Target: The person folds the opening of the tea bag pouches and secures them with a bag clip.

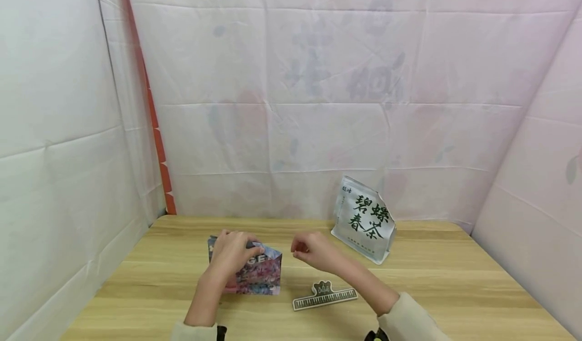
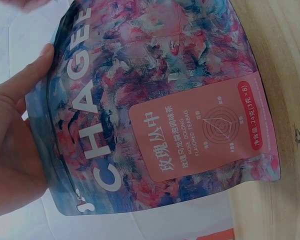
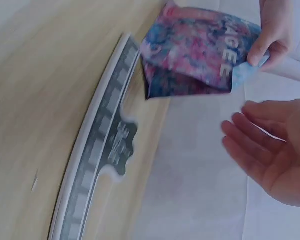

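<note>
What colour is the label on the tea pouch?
Salmon pink label on the tea pouch; clearest in the left wrist view.

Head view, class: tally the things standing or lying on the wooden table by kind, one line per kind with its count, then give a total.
Tea pouches: 2 – the colourful pouch held by the left hand, and the silver pouch standing at the back.
Sealing clips: 1 – the long clip lying in front of the right hand.
Total: 3
</note>
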Demonstrator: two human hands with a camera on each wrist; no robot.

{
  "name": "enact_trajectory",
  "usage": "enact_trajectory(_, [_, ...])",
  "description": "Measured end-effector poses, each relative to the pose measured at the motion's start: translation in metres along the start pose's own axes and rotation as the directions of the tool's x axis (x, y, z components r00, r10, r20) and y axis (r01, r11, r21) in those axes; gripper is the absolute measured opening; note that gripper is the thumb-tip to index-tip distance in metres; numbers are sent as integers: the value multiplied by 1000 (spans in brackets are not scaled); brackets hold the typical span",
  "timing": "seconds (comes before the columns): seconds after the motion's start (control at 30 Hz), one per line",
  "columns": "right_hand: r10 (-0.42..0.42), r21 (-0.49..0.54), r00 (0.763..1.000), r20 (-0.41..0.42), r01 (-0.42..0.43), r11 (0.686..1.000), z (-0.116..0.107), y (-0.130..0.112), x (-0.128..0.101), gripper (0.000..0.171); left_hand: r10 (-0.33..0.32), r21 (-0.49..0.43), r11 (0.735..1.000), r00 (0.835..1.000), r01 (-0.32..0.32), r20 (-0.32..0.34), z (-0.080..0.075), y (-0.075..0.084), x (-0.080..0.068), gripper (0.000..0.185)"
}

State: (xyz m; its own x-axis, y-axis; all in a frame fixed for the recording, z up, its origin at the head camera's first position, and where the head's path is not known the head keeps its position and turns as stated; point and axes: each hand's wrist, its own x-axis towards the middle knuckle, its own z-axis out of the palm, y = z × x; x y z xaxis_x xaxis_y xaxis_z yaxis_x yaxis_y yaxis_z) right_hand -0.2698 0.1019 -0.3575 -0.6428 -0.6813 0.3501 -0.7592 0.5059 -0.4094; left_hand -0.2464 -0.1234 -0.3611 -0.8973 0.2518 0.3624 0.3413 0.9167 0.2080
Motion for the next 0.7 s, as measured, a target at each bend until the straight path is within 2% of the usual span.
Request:
enact_trajectory(0.13, [-9,-101,991,136,23,995,-5,8,-14,9,8,-4,1000,1000,-8,-9,0,0,0,23])
enact_trajectory(0.33, [125,-244,943,308,-49,969,-6,18,-30,15,11,-14,1000,1000,-11,-12,0,-1,0,23])
enact_trajectory(0.5, [236,-313,899,370,-118,942,1,22,-39,21,10,-15,1000,1000,-10,-16,1,-2,-1,22])
enact_trajectory(0.7, [242,-314,887,394,-118,942,9,27,-44,22,15,-19,1000,1000,-15,-22,0,-2,0,22])
